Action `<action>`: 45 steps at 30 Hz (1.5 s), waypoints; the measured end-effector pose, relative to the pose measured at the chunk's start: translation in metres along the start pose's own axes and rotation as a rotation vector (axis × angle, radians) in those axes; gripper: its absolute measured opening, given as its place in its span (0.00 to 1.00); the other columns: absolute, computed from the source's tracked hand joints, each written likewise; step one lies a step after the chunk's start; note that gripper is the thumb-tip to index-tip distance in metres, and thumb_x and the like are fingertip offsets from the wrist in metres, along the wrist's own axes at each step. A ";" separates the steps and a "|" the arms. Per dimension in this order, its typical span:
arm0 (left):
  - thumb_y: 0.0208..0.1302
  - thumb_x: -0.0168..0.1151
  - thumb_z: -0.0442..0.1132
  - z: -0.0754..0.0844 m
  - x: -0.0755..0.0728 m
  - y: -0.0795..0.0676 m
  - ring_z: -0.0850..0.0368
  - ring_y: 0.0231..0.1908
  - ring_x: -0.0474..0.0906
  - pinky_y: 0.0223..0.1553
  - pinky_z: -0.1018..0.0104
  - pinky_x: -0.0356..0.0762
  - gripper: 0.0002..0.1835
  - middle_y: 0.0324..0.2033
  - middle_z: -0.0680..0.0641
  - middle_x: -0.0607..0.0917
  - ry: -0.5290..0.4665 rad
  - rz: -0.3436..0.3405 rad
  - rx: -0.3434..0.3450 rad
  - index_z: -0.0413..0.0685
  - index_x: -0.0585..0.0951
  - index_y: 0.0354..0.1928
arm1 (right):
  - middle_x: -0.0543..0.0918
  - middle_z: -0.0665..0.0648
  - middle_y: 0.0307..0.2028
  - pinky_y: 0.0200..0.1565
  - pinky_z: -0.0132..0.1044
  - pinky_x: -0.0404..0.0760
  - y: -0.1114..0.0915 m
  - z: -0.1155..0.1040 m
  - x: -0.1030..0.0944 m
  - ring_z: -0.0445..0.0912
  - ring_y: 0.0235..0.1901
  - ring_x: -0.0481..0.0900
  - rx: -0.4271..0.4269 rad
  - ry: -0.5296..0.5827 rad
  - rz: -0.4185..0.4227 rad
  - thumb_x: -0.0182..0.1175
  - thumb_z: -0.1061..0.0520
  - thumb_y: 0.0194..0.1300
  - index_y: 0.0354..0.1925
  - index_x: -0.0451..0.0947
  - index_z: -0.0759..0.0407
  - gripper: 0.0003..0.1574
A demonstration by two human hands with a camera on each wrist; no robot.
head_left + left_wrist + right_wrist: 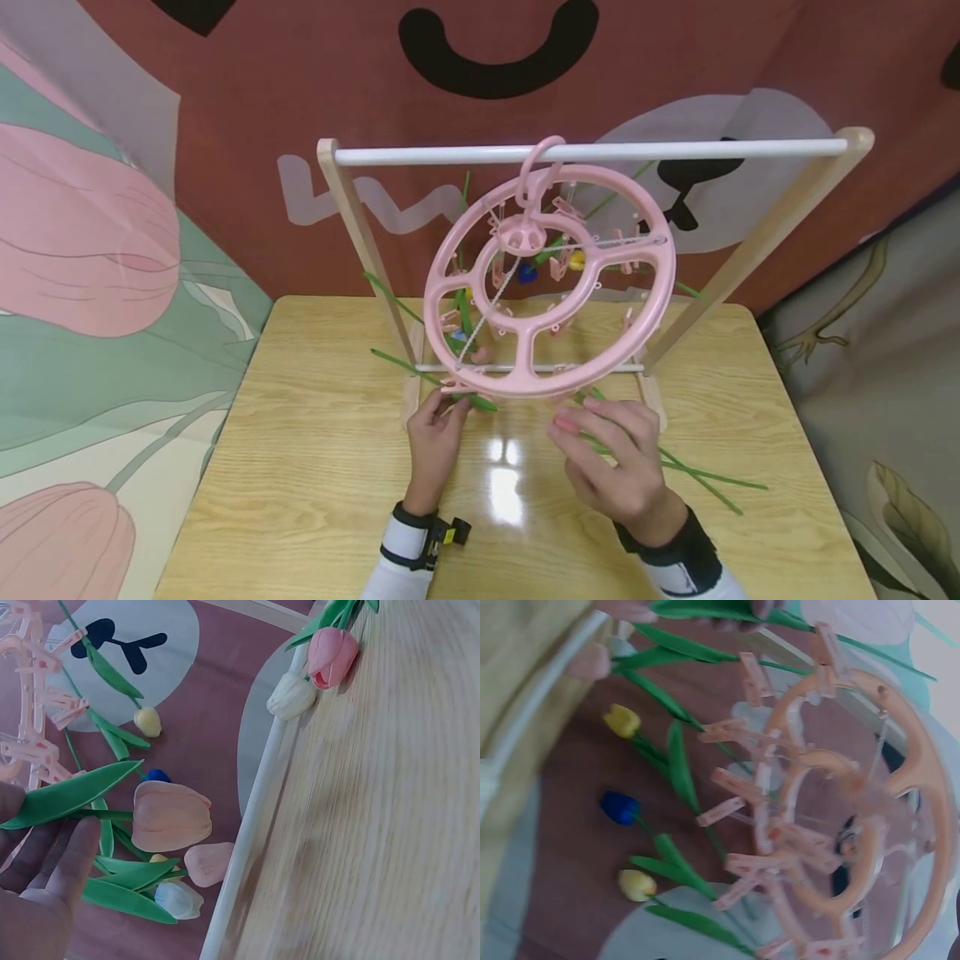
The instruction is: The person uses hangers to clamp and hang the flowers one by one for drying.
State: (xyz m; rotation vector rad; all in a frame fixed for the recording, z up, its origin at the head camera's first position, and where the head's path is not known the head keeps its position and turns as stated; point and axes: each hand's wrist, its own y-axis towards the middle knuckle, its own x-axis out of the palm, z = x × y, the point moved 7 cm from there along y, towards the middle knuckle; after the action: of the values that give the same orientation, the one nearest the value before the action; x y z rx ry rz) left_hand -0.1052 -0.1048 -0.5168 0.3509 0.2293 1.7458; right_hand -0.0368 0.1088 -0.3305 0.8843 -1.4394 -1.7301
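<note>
At the front left of a pink round clip hanger (528,385), my left hand (435,433) pinches an artificial tulip (172,816) by its green stem and leaf. Its peach head points away from the fingers, and its stem passes by a pink clip (829,656); whether the clip grips it I cannot tell. My right hand (618,458) hovers at the hanger's front right, fingers loosely bent, with nothing clearly held. Below that hand lie a pink tulip (332,658) and a white tulip (292,696), their green stems (712,477) running right across the table.
A wooden rack with a white top rod (675,150) carries the hanger by its hook. Several tulips hang head down from clips, among them a blue tulip (620,808) and a yellow tulip (622,720). The rack's lower rod (247,847) crosses near the wooden table (300,467).
</note>
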 end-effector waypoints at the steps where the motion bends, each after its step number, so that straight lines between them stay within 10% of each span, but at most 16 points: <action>1: 0.69 0.63 0.23 0.000 0.000 0.000 0.58 0.49 0.86 0.49 0.65 0.89 0.14 0.50 0.36 0.85 0.010 0.002 0.006 0.29 0.81 0.55 | 0.86 0.63 0.28 0.45 0.40 0.77 -0.003 0.002 -0.003 0.56 0.37 0.78 0.010 0.027 -0.010 0.58 0.69 0.63 0.26 0.86 0.64 0.13; 15: 0.62 0.67 0.21 0.008 0.008 0.004 0.65 0.48 0.82 0.43 0.62 0.90 0.13 0.44 0.36 0.88 0.186 -0.032 0.077 0.34 0.84 0.49 | 0.86 0.68 0.36 0.40 0.41 0.73 -0.095 0.066 -0.068 0.62 0.34 0.79 0.366 -0.123 -0.435 0.46 0.64 0.70 0.36 0.85 0.73 0.21; 24: 0.58 0.72 0.23 0.004 0.006 -0.004 0.51 0.47 0.84 0.40 0.44 0.89 0.16 0.45 0.37 0.88 0.322 -0.097 0.105 0.36 0.84 0.49 | 0.86 0.69 0.43 0.53 0.27 0.70 -0.128 0.082 -0.088 0.63 0.40 0.79 0.479 -0.156 -0.563 0.46 0.57 0.74 0.46 0.83 0.73 0.24; 35: 0.65 0.71 0.37 0.000 -0.003 -0.023 0.52 0.47 0.85 0.45 0.54 0.88 0.11 0.45 0.47 0.89 0.593 -0.257 0.171 0.45 0.85 0.48 | 0.82 0.72 0.50 0.66 0.16 0.58 -0.160 0.102 -0.108 0.67 0.49 0.77 0.638 -0.184 -0.640 0.48 0.54 0.74 0.52 0.80 0.75 0.26; 42: 0.69 0.68 0.41 -0.001 0.014 -0.042 0.56 0.47 0.83 0.51 0.61 0.86 0.06 0.41 0.52 0.88 0.740 -0.430 0.286 0.48 0.89 0.41 | 0.80 0.75 0.53 0.48 0.65 0.75 -0.198 0.113 -0.112 0.72 0.51 0.75 0.776 -0.255 -0.856 0.68 0.70 0.57 0.52 0.80 0.73 0.23; 45: 0.68 0.68 0.42 -0.002 0.023 -0.048 0.56 0.46 0.83 0.50 0.63 0.85 0.06 0.41 0.52 0.89 0.758 -0.485 0.331 0.49 0.89 0.40 | 0.79 0.76 0.53 0.48 0.68 0.74 -0.217 0.115 -0.113 0.72 0.50 0.74 0.834 -0.271 -0.937 0.70 0.67 0.58 0.53 0.80 0.72 0.24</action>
State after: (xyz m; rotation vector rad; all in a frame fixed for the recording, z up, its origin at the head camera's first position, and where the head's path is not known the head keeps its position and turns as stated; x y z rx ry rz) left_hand -0.0656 -0.0722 -0.5331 -0.1486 1.0651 1.2827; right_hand -0.0966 0.2908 -0.5203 2.0838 -2.1970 -1.8906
